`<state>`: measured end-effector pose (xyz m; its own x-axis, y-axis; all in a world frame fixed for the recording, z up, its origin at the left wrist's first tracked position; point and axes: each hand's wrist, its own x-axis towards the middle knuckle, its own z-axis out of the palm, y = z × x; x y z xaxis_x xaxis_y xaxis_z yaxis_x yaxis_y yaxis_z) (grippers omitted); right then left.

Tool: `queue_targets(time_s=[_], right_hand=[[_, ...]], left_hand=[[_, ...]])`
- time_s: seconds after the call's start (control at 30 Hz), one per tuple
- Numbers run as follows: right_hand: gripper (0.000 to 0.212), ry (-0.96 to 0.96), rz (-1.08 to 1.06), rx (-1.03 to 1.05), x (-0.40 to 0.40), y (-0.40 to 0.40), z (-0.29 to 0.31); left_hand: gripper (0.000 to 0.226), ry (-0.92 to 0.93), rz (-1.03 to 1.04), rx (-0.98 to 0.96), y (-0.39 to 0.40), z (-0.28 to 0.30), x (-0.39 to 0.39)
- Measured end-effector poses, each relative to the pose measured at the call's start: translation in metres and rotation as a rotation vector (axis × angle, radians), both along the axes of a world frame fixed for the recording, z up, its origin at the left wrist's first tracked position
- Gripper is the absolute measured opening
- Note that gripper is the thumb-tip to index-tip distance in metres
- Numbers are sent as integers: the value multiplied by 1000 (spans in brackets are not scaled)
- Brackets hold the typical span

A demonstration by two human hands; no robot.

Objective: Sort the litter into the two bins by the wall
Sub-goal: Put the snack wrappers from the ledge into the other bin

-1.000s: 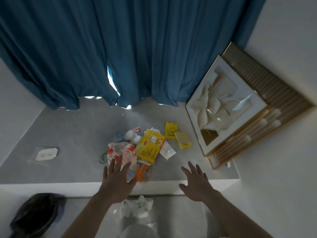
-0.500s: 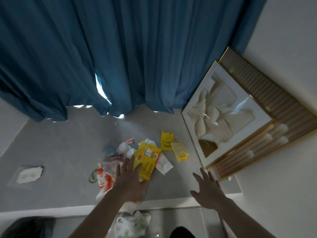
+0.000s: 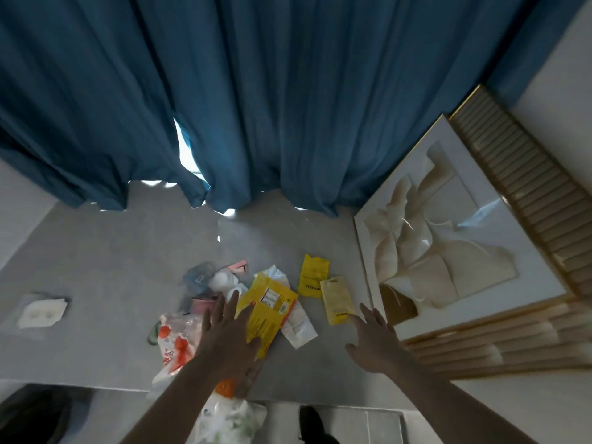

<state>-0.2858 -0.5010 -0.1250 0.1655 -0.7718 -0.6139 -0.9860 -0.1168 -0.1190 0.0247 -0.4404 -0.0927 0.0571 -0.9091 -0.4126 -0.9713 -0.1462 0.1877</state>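
A heap of litter lies on the grey ledge (image 3: 105, 257) below the blue curtain. My left hand (image 3: 229, 331) is spread, fingers straight, over the big yellow packet (image 3: 269, 302) and a red-and-white plastic wrapper (image 3: 174, 341). My right hand (image 3: 373, 338) is open too, its fingertips at the lower end of a pale yellow sachet (image 3: 336, 299). A brighter yellow sachet (image 3: 312, 275) lies just beyond it. White bottles (image 3: 224, 280), a pink slip (image 3: 237, 265) and a white pouch (image 3: 298, 325) sit in the heap. A bin with a clear liner (image 3: 230, 421) stands below the ledge, and a black-lined bin (image 3: 32, 411) at the lower left.
A white moulded tray in clear wrap (image 3: 41, 312) lies alone at the ledge's left. A framed relief panel (image 3: 448, 238) and a ribbed gold panel (image 3: 528, 193) lean at the right. The blue curtain (image 3: 256, 91) hangs behind. A dark shoe (image 3: 312, 424) shows on the floor.
Both hands have reached forward over the ledge: the left onto the yellow packet and wrapper, the right up to the pale yellow sachet. The view has moved closer to the heap.
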Motion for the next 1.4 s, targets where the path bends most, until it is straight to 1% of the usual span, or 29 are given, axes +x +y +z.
queue_targets(time_s=[0.2,0.37,0.53,0.63,0.73,0.87,0.97,1.1,1.2,1.3,1.4], right_hand=[[72,64,34,33,-43,-68,-23],[73,172,45,81,-86,-106,-40],[63,214,29,139,-110,-128,-58],[59,213,55,159,-112,-136,-67],[54,169,67,129,-114,-143,-83],[61,108,91,92,-104,-154,-110],[60,75,87,102,-91,-166,-136],[63,22,-6,145,-71,-179,-180],[66,-18,-81,162,-60,-190,-215],[79,-49,-187,205,-50,-198,-255],[97,-91,-344,211,-41,-203,-295]], left_hand=[[75,-19,62,45,-41,-15,-29],[86,-29,69,120,-68,-23,-59],[69,-30,58,160,-93,-47,-84],[67,-24,45,200,-108,-60,-98],[68,-5,35,231,-127,-78,-106],[69,16,36,294,-157,-105,-113],[70,25,15,305,-182,-130,-118],[74,38,-11,293,-211,-172,-125],[68,76,-4,277,-229,-206,-126],[64,65,-5,259,-245,-247,-122],[66,28,-77,275,-258,-290,-124]])
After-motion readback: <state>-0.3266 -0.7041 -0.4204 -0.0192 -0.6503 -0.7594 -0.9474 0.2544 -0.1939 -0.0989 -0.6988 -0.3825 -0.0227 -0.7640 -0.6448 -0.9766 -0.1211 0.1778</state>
